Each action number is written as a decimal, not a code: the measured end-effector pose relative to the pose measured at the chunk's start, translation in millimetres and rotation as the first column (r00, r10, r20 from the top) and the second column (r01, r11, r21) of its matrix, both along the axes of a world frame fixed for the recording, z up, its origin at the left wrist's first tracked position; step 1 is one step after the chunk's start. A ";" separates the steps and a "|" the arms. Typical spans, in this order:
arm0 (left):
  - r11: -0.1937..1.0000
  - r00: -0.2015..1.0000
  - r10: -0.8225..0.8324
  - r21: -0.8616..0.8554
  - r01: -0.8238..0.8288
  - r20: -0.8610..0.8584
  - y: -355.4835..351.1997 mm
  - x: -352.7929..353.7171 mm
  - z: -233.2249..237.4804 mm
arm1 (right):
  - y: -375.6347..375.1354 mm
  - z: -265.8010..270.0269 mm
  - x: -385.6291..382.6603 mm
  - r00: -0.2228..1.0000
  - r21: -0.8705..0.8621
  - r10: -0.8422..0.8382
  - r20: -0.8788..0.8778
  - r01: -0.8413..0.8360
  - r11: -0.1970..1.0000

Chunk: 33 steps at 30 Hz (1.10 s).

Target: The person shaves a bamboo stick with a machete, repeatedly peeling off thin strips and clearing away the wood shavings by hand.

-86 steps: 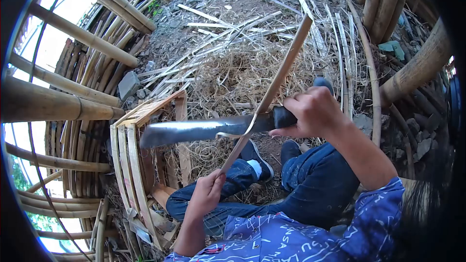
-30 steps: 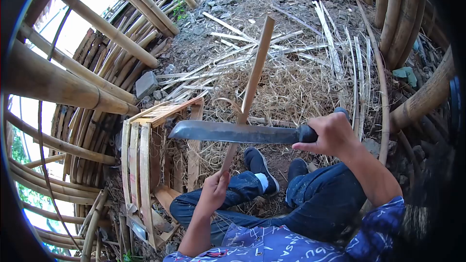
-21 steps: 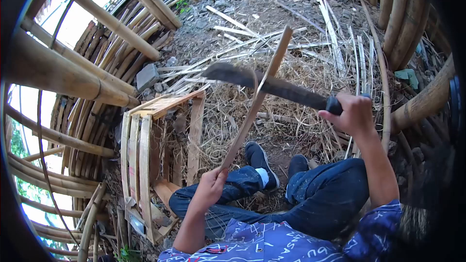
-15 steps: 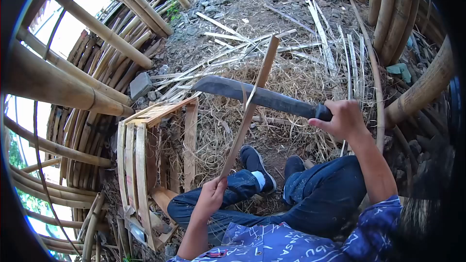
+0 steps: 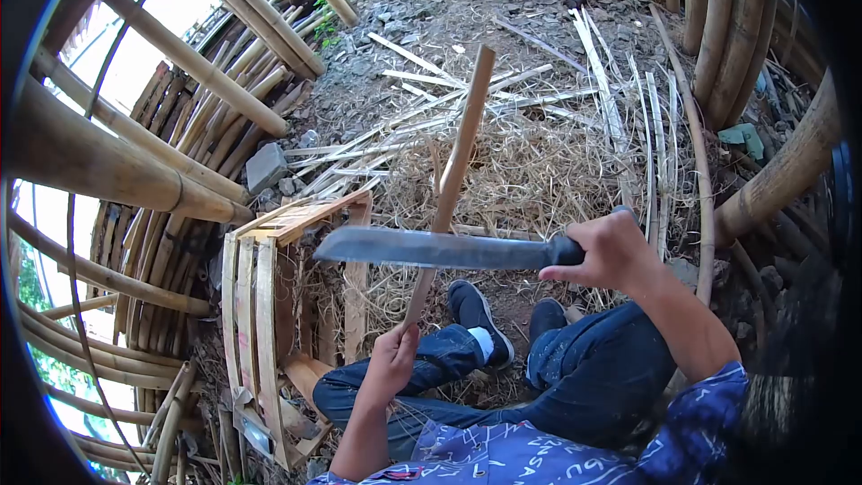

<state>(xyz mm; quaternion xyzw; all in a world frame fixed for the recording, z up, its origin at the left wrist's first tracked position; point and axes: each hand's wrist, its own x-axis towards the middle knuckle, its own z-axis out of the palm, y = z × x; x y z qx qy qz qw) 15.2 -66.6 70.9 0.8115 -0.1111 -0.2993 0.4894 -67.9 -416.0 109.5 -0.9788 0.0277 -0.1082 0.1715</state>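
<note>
My right hand (image 5: 615, 250) is wrapped round the black handle of a machete (image 5: 431, 249). Its long dark blade points left and crosses over a bamboo strip (image 5: 464, 139), overlapping its lower half in this view. Low in the picture, my left hand (image 5: 391, 357) grips the bottom end of that strip, which stands tilted away from me with its top leaning slightly right. A thin sliver (image 5: 435, 166) peels out from the strip's left edge above the blade. Curly shavings (image 5: 512, 180) cover the ground beyond the blade.
A slatted wooden crate (image 5: 256, 305) stands left of my legs. Split bamboo strips (image 5: 431, 108) lie scattered ahead, with a grey block (image 5: 266, 168) beside them. Bamboo poles (image 5: 135, 171) frame the left side, and thicker poles (image 5: 738, 36) stand at right.
The machete has come down along the strip towards me and left, its blade now nearly level. The strip has turned more upright, its top moving left.
</note>
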 end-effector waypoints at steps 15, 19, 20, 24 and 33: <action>0.995 0.995 -0.093 0.039 0.091 0.041 10.4 -10.9 -15.9 | -41.0 -14.9 -20.5 0.959 0.465 -0.212 -0.188 0.277 0.841; 0.998 0.998 -0.058 0.020 0.058 0.033 9.1 -9.5 -12.5 | -36.7 -18.0 -7.8 0.972 0.625 -0.116 -0.203 0.220 0.749; 0.999 0.998 -0.050 0.021 0.050 0.034 9.1 -8.5 -11.0 | -35.1 -16.5 -5.3 0.976 0.612 -0.120 -0.180 0.207 0.763; 0.999 0.999 -0.033 -0.001 0.033 0.038 3.8 -2.7 -4.2 | -19.8 -1.6 -6.3 0.977 0.358 -0.149 -0.154 0.196 0.913; 0.988 0.990 -0.108 0.120 0.097 0.092 31.3 -9.5 -5.0 | -57.6 -5.8 -4.4 0.946 -0.199 -0.228 0.232 0.276 0.940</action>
